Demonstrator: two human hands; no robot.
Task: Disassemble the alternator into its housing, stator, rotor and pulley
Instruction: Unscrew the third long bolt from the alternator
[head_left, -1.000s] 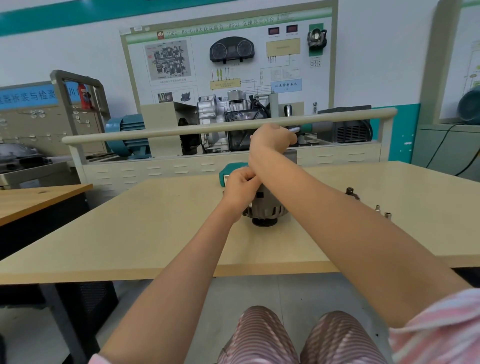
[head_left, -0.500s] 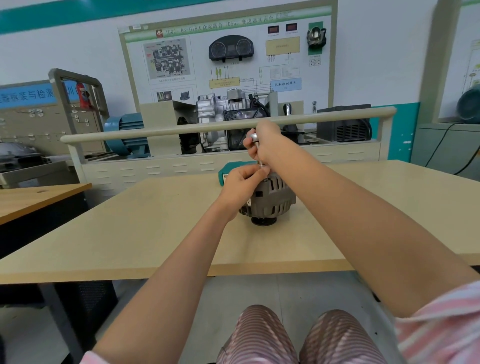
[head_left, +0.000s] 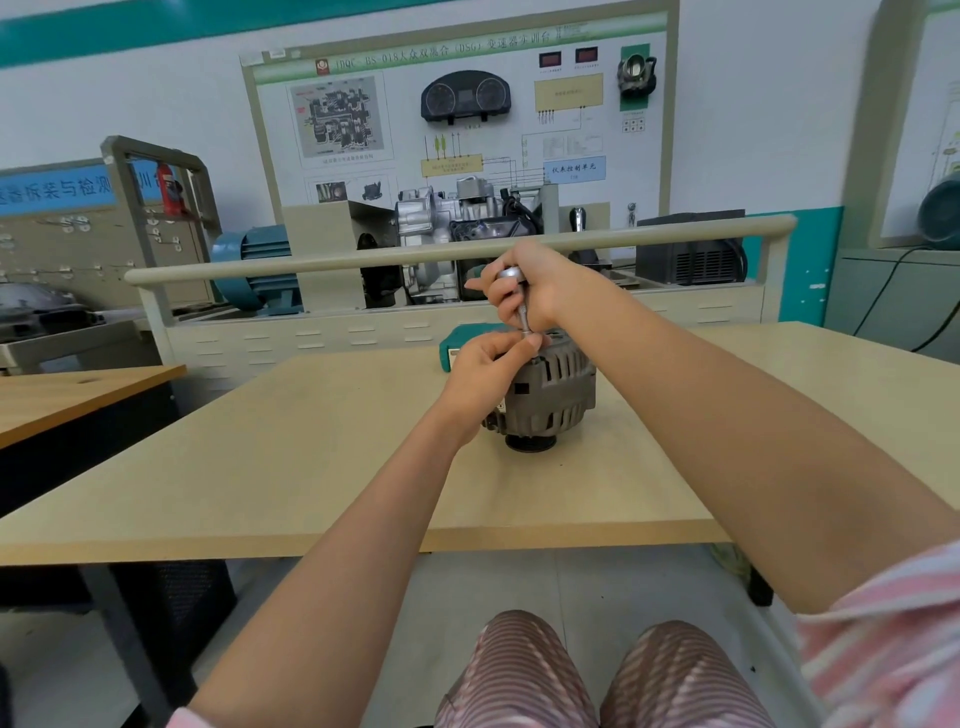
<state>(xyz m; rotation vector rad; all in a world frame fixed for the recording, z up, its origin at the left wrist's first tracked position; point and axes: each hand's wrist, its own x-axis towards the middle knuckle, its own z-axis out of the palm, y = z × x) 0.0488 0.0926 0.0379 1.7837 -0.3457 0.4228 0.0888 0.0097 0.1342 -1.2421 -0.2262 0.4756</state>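
- While the grey ribbed metal alternator (head_left: 548, 397) stands pulley-down mid-desk (head_left: 260, 467), the left hand (head_left: 485, 374) pinches its top.
- Right hand (head_left: 530, 286), fingers curled, grips an upright slim silver metal driver (head_left: 521, 306).

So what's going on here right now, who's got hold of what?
A person is working on the alternator, which stands pulley-down on the tan table. The right hand grips a slim metal driver held upright, its tip down at the top of the alternator. The left hand pinches near that tip, at the upper edge of the housing. The alternator looks to be in one piece. A teal case lies behind it.
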